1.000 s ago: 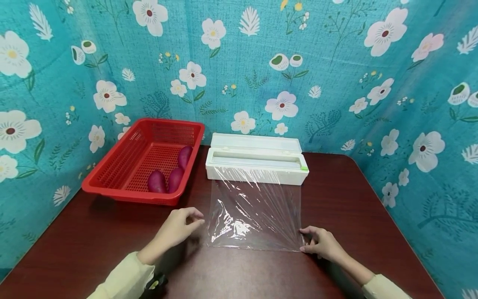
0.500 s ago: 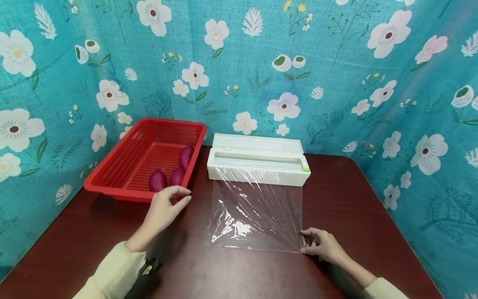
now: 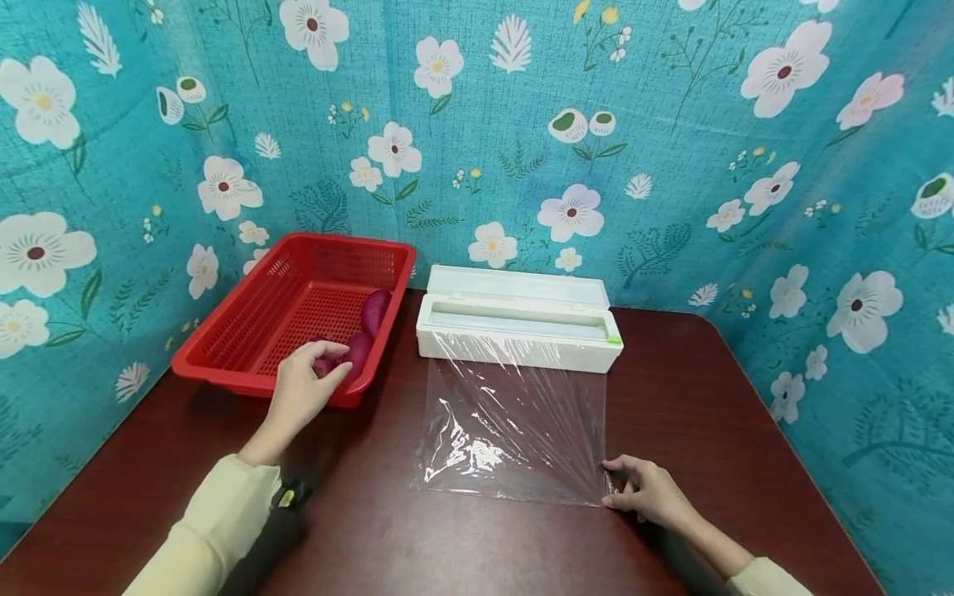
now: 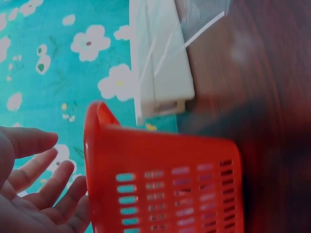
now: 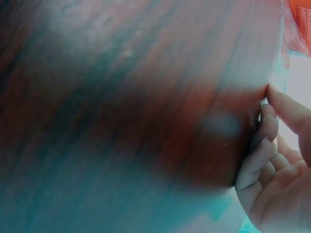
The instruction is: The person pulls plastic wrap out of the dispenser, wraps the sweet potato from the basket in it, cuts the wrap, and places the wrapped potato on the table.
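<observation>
A red plastic basket [image 3: 224, 377] holds smooth, oblong purple vegetables [image 3: 376, 313] that look like sweet potatoes. Over its near rim hovers my left hand [image 3: 301, 389], fingers loosely bent and thumb apart, with nothing between them. It partly hides one purple vegetable. In the left wrist view this hand [image 4: 43, 189] is beside the basket's slotted wall [image 4: 146, 150]. Clear plastic wrap [image 3: 514, 430] stretches toward me from a white dispenser box [image 3: 514, 352] with its lid raised. My right hand [image 3: 647, 490] pinches the wrap's near right corner between thumb and fingers.
Everything stands on a dark red-brown table [image 3: 477, 546]. A turquoise floral curtain [image 3: 484, 124] rises close behind the basket and box and along both sides. A green slider [image 3: 614, 339] sits at the box's right end.
My left hand has moved from beside the wrap's left edge, up and left, to the basket's near rim. My right hand has stayed at the wrap's corner.
</observation>
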A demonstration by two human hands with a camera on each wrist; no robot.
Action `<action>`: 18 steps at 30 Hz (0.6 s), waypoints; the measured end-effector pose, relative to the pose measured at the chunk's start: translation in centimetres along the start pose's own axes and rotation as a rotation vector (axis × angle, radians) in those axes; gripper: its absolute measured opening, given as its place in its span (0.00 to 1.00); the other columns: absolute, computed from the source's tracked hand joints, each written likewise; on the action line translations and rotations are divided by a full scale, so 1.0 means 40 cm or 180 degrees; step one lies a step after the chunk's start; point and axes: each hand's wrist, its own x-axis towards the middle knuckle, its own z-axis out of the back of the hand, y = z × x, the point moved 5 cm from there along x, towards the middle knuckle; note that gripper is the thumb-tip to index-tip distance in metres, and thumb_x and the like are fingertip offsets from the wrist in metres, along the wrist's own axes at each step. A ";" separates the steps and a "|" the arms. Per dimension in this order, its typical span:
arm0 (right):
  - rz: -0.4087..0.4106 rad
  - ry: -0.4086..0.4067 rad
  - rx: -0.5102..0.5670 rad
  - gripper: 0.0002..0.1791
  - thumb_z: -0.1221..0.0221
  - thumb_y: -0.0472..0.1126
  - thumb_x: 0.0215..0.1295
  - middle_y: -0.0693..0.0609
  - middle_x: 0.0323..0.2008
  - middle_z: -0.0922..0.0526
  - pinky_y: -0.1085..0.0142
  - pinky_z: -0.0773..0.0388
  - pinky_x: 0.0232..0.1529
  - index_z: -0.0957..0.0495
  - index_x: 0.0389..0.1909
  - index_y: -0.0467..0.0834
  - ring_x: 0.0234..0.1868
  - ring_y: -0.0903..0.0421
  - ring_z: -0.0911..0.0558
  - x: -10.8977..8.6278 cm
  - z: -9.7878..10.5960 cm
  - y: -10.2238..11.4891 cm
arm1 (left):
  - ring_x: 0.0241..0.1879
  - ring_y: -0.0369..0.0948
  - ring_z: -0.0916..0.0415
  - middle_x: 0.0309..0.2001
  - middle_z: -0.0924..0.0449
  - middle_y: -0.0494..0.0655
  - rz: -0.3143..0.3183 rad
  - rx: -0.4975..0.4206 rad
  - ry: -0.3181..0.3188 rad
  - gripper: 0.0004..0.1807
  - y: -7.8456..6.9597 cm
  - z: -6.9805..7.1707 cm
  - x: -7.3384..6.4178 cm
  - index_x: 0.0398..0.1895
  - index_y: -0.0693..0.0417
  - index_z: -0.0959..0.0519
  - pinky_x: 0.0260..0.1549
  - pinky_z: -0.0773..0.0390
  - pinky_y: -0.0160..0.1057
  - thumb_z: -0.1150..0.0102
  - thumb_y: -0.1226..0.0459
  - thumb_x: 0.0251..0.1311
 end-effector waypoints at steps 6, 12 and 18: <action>-0.0026 -0.0025 -0.0008 0.28 0.32 0.41 0.44 0.54 0.12 0.30 0.69 0.35 0.08 0.26 0.48 0.36 0.08 0.62 0.34 0.001 -0.001 0.000 | 0.36 0.52 0.30 0.38 0.23 0.61 0.0230 0.0135 0.0125 0.15 0.044 0.010 0.027 0.41 0.65 0.23 0.32 0.31 0.45 0.37 0.71 0.48; 0.0005 -0.0013 -0.0016 0.28 0.32 0.42 0.44 0.54 0.12 0.30 0.68 0.34 0.08 0.27 0.49 0.36 0.08 0.61 0.34 0.000 0.000 -0.001 | 0.43 0.56 0.31 0.42 0.25 0.64 0.0430 0.0215 0.0345 0.18 0.085 0.018 0.051 0.44 0.66 0.25 0.40 0.32 0.53 0.37 0.70 0.48; 0.0012 -0.0007 -0.0004 0.29 0.32 0.42 0.45 0.54 0.12 0.30 0.68 0.34 0.09 0.27 0.49 0.36 0.08 0.61 0.34 0.001 0.001 0.000 | 0.44 0.58 0.31 0.45 0.27 0.66 0.0745 0.0200 0.0699 0.21 0.119 0.025 0.073 0.48 0.67 0.27 0.42 0.31 0.54 0.38 0.67 0.50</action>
